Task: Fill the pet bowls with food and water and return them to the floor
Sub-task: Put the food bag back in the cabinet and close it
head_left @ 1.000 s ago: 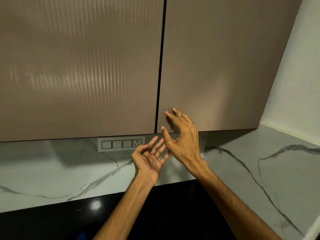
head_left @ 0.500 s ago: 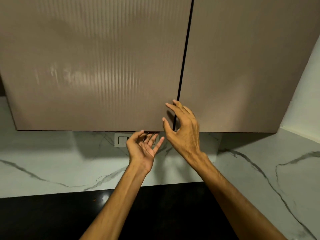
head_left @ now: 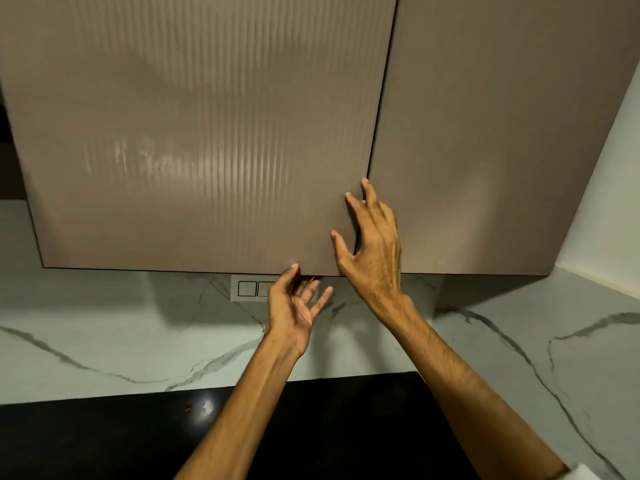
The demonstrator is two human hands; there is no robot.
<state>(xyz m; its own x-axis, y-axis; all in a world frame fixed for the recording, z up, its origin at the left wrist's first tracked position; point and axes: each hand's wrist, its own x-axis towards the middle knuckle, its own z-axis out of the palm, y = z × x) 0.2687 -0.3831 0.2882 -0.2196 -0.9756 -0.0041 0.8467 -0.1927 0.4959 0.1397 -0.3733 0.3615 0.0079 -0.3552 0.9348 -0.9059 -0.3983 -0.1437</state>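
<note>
No pet bowl, food or water shows in the head view. A ribbed beige left cabinet door [head_left: 194,140] hangs over the counter, beside a plain right cabinet door [head_left: 491,133]. My left hand [head_left: 294,306] is at the left door's lower right corner, thumb on the front face and fingers hooked under the bottom edge. Higher up, my right hand [head_left: 372,247] is raised with its fingers spread. Its fingertips touch the left door along the seam between the two doors.
A white switch plate [head_left: 247,288] sits on the marble backsplash [head_left: 104,323] just below the cabinets. A black countertop [head_left: 104,441] runs along the bottom. The marble continues onto the right side wall [head_left: 571,341].
Both hands rose and moved onto the left door. The left hand went from open below the cabinet to hooking the bottom edge. The view shifted left and closer.
</note>
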